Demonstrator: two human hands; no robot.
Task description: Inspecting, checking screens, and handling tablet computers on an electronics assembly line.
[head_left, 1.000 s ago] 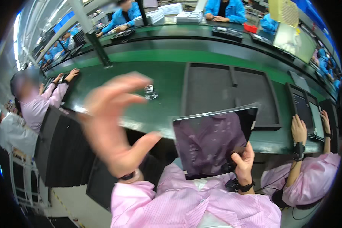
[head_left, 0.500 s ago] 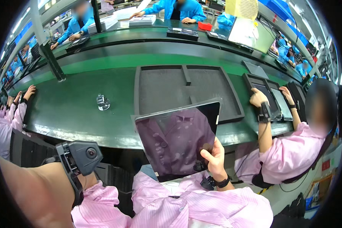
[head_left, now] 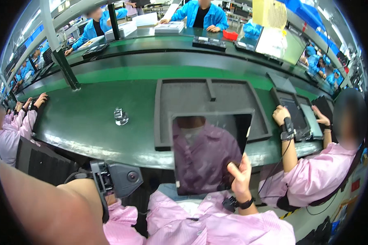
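Glossy dark rectangular panel (head_left: 208, 153) reflected pink-purple; right hand (head_left: 240, 176) at its lower corner wore a black wrist strap (head_left: 240, 203). Pink pin-striped smock sleeves (head_left: 233, 228). Dark green conveyor belt (head_left: 90, 118) with a brighter green band behind. Grey foam tray (head_left: 212, 96). Small clear shiny clip (head_left: 120, 116). Black wrist-mounted camera (head_left: 116, 179).
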